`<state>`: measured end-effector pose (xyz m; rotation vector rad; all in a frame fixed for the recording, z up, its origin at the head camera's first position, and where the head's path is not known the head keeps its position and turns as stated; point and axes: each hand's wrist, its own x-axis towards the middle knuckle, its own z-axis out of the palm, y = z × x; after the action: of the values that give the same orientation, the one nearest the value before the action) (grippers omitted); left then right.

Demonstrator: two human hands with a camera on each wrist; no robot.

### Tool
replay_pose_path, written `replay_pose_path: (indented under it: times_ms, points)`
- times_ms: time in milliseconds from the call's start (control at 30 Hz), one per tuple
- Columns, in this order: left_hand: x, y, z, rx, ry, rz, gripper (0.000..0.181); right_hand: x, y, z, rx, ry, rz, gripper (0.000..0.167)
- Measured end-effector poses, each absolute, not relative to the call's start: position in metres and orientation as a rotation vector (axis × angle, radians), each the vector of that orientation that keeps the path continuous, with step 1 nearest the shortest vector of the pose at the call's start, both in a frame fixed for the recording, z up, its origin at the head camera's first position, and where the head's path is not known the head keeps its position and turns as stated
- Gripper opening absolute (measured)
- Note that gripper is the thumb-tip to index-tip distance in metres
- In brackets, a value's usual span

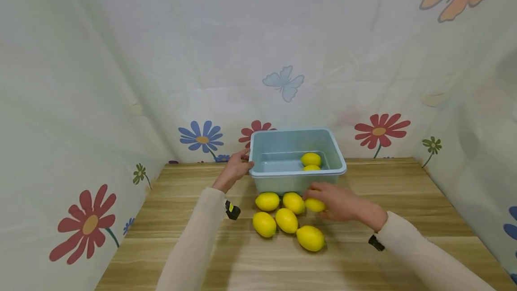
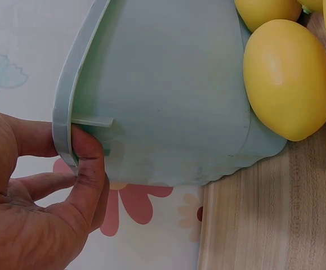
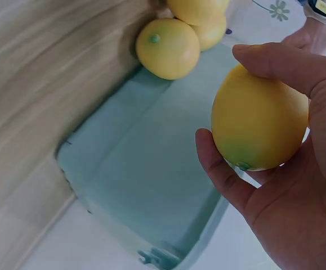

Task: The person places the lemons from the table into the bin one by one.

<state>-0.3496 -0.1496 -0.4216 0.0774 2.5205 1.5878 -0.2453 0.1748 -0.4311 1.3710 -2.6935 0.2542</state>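
Note:
A light blue plastic bin (image 1: 296, 183) stands at the back of the wooden table, with two lemons (image 1: 311, 159) inside on its right side. My left hand (image 1: 237, 167) pinches the bin's left rim between thumb and fingers, plain in the left wrist view at the rim (image 2: 63, 121). In front of the bin my right hand (image 1: 337, 201) grips a lemon (image 3: 259, 121), thumb on one side and fingers curled round the other. Several loose lemons (image 1: 287, 220) lie close together on the table, left of and nearer than the right hand.
The wooden tabletop (image 1: 194, 246) ends at a white cloth backdrop (image 1: 181, 66) printed with flowers and butterflies, which rises behind and on both sides. In the left wrist view, a lemon (image 2: 289, 80) sits right against the bin's front wall.

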Motion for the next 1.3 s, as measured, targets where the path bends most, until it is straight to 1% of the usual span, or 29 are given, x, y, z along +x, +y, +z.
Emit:
replay_pose_path:
  times_ms: [467,700,1033,1300]
  points:
    - [-0.347,-0.150,-0.417,0.045,2.476,1.588,0.060,-0.254,0.175,-0.401,1.324,-2.649,0.227,0.048]
    - [-0.348,-0.151,-0.419,0.042,2.478,1.587,0.059,-0.257,0.175,-0.382,1.259,-2.681,0.198,0.052]
    - [-0.350,-0.152,-0.421,0.069,2.471,1.598,0.058,-0.269,0.171,-0.360,1.223,-2.660,0.282,0.049]
    - [-0.350,-0.150,-0.420,0.063,2.499,1.577,0.061,-0.279,0.165,-0.348,1.199,-2.646,0.341,0.048]
